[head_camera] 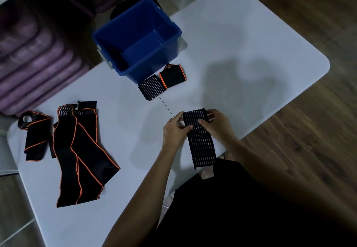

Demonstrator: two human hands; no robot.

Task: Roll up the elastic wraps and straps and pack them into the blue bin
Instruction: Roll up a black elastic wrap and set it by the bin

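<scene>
A black ribbed elastic wrap (202, 144) lies on the white table (241, 49), its far end partly rolled. My left hand (174, 129) pinches the roll's left side and my right hand (216, 124) grips its right side. The wrap's loose tail runs toward me over the table edge. The blue bin (116, 40) stands at the far side of the table with nothing visible inside. In front of it sit two rolled pieces: a ribbed roll (152, 89) and an orange-edged roll (172, 75).
Several unrolled black straps with orange edging (81, 150) lie at the table's left, with a looped one (34, 131) beside them. Purple cushions (34, 67) are stacked beyond the left edge. Wooden floor lies to the right.
</scene>
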